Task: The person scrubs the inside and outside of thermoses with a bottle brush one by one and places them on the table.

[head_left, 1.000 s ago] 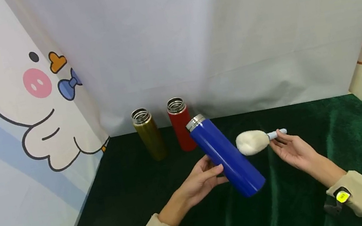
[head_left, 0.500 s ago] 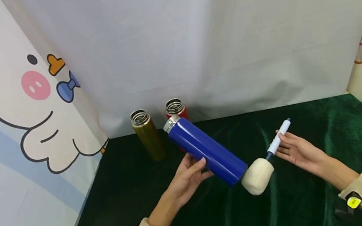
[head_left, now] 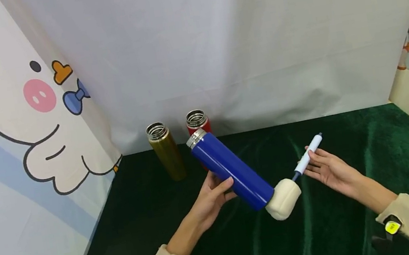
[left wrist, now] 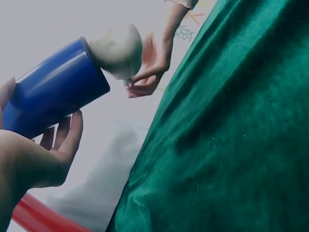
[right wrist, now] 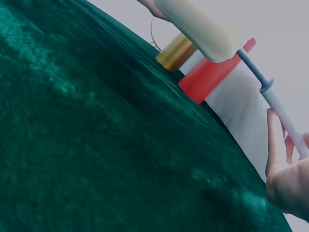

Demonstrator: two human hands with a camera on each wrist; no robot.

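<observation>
My left hand [head_left: 209, 198] grips a blue bottle [head_left: 231, 170] around its middle, tilted with its open steel neck up to the left. My right hand [head_left: 329, 170] pinches the pale handle of a sponge bottle brush [head_left: 307, 156], which slants down to the left. Its cream sponge head [head_left: 283, 199] is right at the bottle's base, and in the left wrist view the sponge [left wrist: 118, 50] overlaps the edge of the base. From the right wrist, the brush's thin blue-grey shaft [right wrist: 253, 67] shows between handle and sponge.
Behind the blue bottle stand an open gold bottle [head_left: 169, 157] and an open red bottle [head_left: 197, 122], the red one partly hidden. Dark green velvet cloth [head_left: 342, 132] covers the table. A white curtain [head_left: 256, 48] hangs along its back edge.
The blue bottle has moved left and tipped further over. The brush has swung from nearly level to handle up, sponge down, and its sponge has come to the bottle's base.
</observation>
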